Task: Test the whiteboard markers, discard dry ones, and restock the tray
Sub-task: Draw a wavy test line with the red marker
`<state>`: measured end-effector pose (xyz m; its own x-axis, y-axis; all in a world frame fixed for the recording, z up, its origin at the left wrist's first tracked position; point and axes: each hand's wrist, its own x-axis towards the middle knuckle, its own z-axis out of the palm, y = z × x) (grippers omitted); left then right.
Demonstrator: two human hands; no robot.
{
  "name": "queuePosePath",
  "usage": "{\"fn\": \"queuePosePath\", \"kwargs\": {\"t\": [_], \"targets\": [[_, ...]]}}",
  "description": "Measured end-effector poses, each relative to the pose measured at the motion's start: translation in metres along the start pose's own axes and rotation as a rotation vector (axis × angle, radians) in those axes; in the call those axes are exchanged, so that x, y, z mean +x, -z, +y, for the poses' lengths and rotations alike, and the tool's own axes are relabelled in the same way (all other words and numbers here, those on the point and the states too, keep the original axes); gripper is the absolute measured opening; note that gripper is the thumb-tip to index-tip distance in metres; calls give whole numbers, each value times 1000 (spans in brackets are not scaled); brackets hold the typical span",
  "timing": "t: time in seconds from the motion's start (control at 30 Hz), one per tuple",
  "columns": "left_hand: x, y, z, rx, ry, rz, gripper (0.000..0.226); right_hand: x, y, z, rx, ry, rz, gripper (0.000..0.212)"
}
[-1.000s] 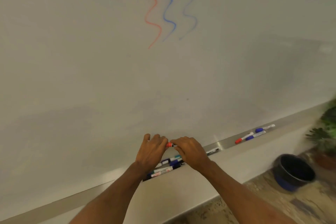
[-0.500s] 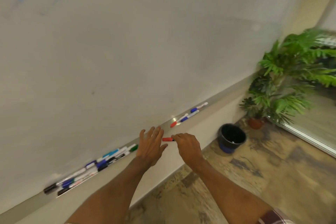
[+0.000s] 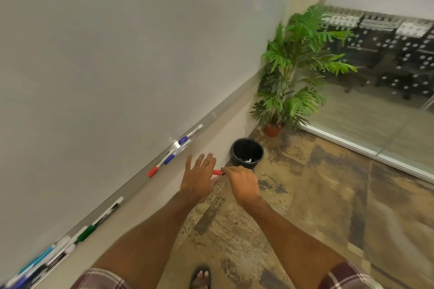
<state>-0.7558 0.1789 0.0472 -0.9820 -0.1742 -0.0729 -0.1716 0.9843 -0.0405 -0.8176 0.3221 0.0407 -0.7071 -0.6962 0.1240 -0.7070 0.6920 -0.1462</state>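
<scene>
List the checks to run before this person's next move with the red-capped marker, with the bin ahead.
1. Grip: ok. The right hand pinches the red marker.
2. Left hand free: ok. The left hand is open, fingers spread beside the cap.
3. Bin ready: ok. The black bin stands upright and uncovered.
4. Marker over bin: not ok. It appears short of the rim.
5. Marker dry: cannot tell. No test stroke is in view.
6. Tray stocked: ok. Several markers lie in the tray.
</scene>
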Motion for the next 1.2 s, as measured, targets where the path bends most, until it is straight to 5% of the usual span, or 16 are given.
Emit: {"fn": "queuePosePath", "kwargs": {"t": [0.07, 0.2, 0.33, 0.83, 1.2], "targets": [[27, 0, 6, -3, -23, 3, 72, 14, 0, 17, 1, -32, 7, 46], [86, -3, 11, -20, -75, 18, 64, 52, -2, 51, -5, -84, 30, 41], [149, -4, 9, -36, -127, 46, 62, 100, -7, 80, 18, -128, 56, 26], [329, -28, 23, -73, -232, -90, 61, 229, -39, 193, 27, -233, -18, 36], [477, -70, 61, -238, -59, -174, 65, 334, -95, 315, 46, -171, -117, 31]]}}
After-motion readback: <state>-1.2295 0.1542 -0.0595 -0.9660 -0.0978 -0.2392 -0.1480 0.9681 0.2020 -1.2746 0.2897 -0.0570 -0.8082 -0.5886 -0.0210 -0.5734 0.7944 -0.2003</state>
